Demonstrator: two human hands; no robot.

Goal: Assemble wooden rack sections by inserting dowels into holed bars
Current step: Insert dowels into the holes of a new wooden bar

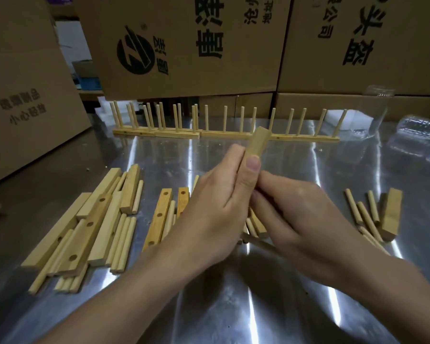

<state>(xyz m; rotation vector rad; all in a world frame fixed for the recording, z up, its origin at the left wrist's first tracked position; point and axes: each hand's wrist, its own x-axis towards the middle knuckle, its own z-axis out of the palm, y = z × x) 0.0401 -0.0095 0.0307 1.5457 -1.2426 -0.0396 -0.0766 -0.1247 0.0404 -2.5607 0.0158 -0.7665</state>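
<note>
My left hand (pixel 216 207) grips a pale wooden bar (pixel 257 141) held above the table centre, its far end pointing away from me. My right hand (pixel 293 217) closes around a dowel (pixel 258 242) whose end sticks out below the palm, right beside the bar. A heap of holed bars and loose dowels (pixel 90 224) lies at the left. Two orange-toned holed bars (pixel 159 217) lie in the middle, partly hidden by my left hand. More dowels and one bar (pixel 391 214) lie at the right. Several finished rack sections (pixel 224 132) with upright dowels stand in a row at the back.
The table (pixel 233 306) is shiny metal. Large cardboard boxes (pixel 189 45) wall off the back, and another box (pixel 23 95) stands at the left. Clear plastic bottles (pixel 417 130) lie at the far right.
</note>
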